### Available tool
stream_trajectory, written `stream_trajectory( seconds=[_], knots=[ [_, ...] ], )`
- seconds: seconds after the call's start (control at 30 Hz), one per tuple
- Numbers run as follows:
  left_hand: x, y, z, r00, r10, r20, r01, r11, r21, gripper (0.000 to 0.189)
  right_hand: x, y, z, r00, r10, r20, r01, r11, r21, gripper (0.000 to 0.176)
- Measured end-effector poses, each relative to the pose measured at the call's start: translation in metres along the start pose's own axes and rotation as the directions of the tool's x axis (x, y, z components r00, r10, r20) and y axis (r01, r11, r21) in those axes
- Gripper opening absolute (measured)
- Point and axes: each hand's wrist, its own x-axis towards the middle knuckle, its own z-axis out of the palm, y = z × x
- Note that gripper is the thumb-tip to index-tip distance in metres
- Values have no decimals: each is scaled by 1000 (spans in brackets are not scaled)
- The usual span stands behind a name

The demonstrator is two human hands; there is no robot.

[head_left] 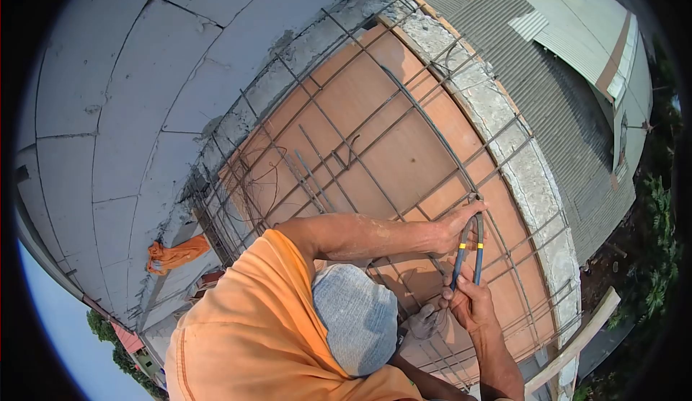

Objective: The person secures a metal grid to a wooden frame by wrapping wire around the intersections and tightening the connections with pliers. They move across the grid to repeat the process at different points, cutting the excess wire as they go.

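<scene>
My right hand (pixel 473 301) is closed around the handles of a pair of pincers (pixel 461 251), dark blue with yellow bands. The pincers' head meets a crossing of the steel rebar grid (pixel 511 262). My left hand (pixel 459 226) is beside that head, its fingers closed at the crossing; what they pinch is hidden. The grid lies over orange-brown formwork board (pixel 404 152). Just left of my right hand, a dusty foot (pixel 425 322) is near the bars.
Rough concrete edging (pixel 515 159) runs along the right, with a corrugated roof (pixel 497 37) lower beyond it. A grey block wall (pixel 108 112) rises at left. Loose wire (pixel 252 184) and an orange cloth (pixel 173 254) lie near it. A wooden plank (pixel 577 343) juts out bottom right.
</scene>
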Motion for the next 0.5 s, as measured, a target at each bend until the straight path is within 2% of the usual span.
stream_trajectory(
  seconds=[0.03, 0.1, 0.13, 0.17, 0.2, 0.23, 0.27, 0.3, 0.33, 0.37, 0.4, 0.43, 0.47, 0.5],
  knots=[
    [1, 0, 1, 997, -27, 68, 31, 998, -48, 43, 2, 3, -12, 1000, -2, -1, 2, 1000, -1, 50],
    [6, -2, 8, 974, -71, 215, 102, 985, -138, 41, 3, 4, -21, 997, 41, 67, -50, 990, 129, 52],
    [10, -4, 10, 973, -67, 220, 100, 985, -141, 41, 6, 5, -28, 993, 49, 108, -62, 991, 117, 54],
    [14, -6, 11, 987, -61, 146, 85, 983, -164, 37, 5, 2, -28, 993, 50, 107, -62, 992, 108, 54],
    [18, -9, 12, 996, -56, 68, 68, 980, -188, 33, 5, -1, -26, 997, 67, 28, -66, 997, -32, 55],
    [22, -12, 14, 997, -48, 65, 60, 979, -194, 33, 5, -3, -23, 996, 73, -48, -80, 983, -168, 56],
    [21, -14, 17, 998, -45, -42, 38, 985, -167, 32, 3, -5, -11, 976, 23, -218, -90, 949, -303, 61],
    [21, -13, 20, 988, -40, -149, 19, 991, -136, 31, 2, -7, -1, 977, 27, -214, -93, 948, -306, 61],
    [22, -11, 23, 988, -39, -152, 18, 990, -139, 31, 0, -9, 9, 968, -132, -212, -22, 801, -599, 64],
    [23, -13, 26, 977, -8, -212, -12, 996, -93, 30, -3, -9, 18, 946, -281, -164, 25, 564, -826, 68],
    [25, -16, 29, 963, 22, -267, -35, 999, -42, 30, -6, -10, 29, 916, -347, -202, -113, 260, -959, 74],
    [28, -19, 32, 964, 15, -264, -26, 999, -39, 30, -3, 0, 24, 914, -348, -210, -118, 266, -957, 74],
    [33, -23, 33, 951, 48, -305, -53, 999, -8, 33, 5, 15, 12, 828, -557, -73, -98, -15, -995, 73],
    [36, -26, 32, 935, 83, -346, -79, 997, 24, 35, 14, 28, -1, 710, -694, 119, -130, -295, -947, 73]
  ],
)
